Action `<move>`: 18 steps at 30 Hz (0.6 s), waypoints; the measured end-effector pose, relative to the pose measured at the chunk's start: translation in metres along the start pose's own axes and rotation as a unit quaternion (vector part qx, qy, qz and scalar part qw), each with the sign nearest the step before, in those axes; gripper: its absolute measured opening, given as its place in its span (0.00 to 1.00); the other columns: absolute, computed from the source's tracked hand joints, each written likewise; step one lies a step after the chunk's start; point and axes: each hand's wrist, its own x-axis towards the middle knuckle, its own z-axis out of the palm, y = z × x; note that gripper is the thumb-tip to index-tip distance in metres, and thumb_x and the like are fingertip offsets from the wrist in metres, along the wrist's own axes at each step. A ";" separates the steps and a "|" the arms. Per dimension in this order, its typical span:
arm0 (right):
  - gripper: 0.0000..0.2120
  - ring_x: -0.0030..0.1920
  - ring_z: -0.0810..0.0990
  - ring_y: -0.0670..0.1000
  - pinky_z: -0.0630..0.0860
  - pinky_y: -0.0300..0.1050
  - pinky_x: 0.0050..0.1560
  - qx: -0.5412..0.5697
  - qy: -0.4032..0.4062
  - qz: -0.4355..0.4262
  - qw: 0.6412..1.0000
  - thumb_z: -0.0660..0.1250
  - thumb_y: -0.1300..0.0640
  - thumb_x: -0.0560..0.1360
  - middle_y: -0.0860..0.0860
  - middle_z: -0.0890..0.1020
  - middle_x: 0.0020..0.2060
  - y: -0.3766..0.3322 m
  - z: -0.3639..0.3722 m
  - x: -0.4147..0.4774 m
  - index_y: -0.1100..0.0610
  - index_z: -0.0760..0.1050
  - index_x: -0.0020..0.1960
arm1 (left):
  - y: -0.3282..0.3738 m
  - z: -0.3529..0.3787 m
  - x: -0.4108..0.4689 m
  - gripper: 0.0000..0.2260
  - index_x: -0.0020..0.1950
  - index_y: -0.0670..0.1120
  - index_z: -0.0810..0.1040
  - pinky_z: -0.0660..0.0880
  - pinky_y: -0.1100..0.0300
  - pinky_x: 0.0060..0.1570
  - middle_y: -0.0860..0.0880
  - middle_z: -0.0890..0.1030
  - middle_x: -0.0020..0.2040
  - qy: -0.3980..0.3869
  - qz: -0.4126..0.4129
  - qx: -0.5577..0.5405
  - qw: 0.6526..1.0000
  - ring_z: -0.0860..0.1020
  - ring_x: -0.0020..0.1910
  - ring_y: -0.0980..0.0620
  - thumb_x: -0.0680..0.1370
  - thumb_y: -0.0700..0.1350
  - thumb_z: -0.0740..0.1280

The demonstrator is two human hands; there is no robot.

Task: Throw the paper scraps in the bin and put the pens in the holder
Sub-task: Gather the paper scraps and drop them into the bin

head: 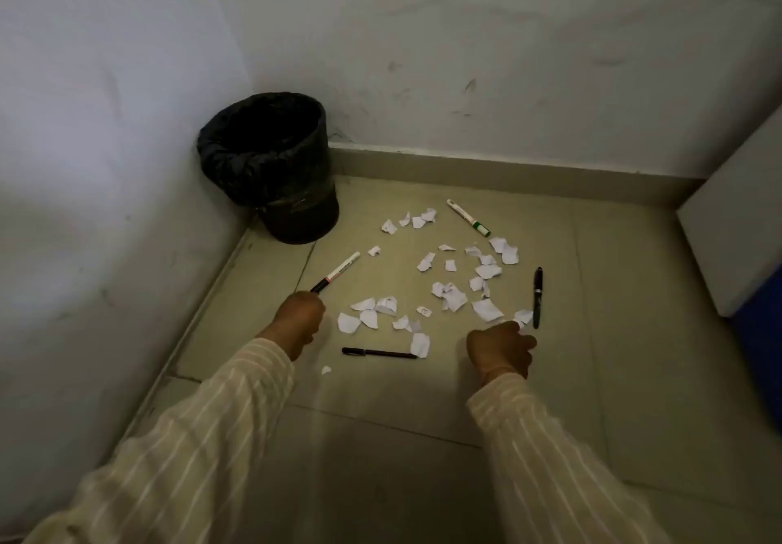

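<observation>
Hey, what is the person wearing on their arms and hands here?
Both arms are covered by long, loose sleeves in a pale cream fabric with thin, lighter vertical stripes, reaching to the wrists. The left hand and right hand are bare, with no gloves. No rings or watch can be made out in this dim light.

Both my sleeved arms reach forward and down. My left hand (297, 318) is fisted; my right hand (499, 346) curls loosely.
</observation>
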 end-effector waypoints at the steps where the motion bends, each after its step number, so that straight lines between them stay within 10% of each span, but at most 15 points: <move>1: 0.29 0.67 0.73 0.67 0.75 0.58 0.64 -0.018 -0.006 -0.024 1.000 0.66 0.56 0.75 0.63 0.67 0.72 -0.001 0.002 -0.001 0.61 0.66 0.74 | -0.005 0.001 0.005 0.07 0.52 0.43 0.76 0.78 0.50 0.49 0.40 0.79 0.50 0.001 -0.012 0.010 1.000 0.78 0.47 0.42 0.83 0.41 0.59; 6: 0.18 0.68 0.78 0.60 0.72 0.52 0.72 0.044 -0.128 -0.162 0.977 0.64 0.60 0.79 0.59 0.79 0.69 -0.014 0.015 0.016 0.57 0.78 0.68 | -0.011 0.027 0.022 0.16 0.69 0.39 0.76 0.76 0.51 0.54 0.40 0.79 0.59 -0.026 -0.003 0.034 0.999 0.77 0.54 0.43 0.83 0.40 0.60; 12: 0.13 0.59 0.80 0.65 0.75 0.48 0.56 0.036 0.018 -0.129 0.991 0.62 0.63 0.77 0.64 0.82 0.59 -0.018 -0.003 0.036 0.66 0.80 0.57 | 0.011 0.059 0.034 0.22 0.76 0.41 0.69 0.71 0.56 0.67 0.41 0.72 0.75 -0.061 0.054 0.105 0.991 0.74 0.71 0.41 0.82 0.40 0.63; 18: 0.20 0.69 0.77 0.61 0.71 0.52 0.74 0.080 -0.130 -0.144 0.978 0.63 0.63 0.76 0.58 0.80 0.68 -0.021 0.021 0.047 0.54 0.80 0.66 | 0.036 0.066 0.015 0.21 0.75 0.47 0.70 0.75 0.58 0.42 0.44 0.81 0.52 -0.155 0.065 -0.162 0.972 0.79 0.41 0.49 0.83 0.35 0.60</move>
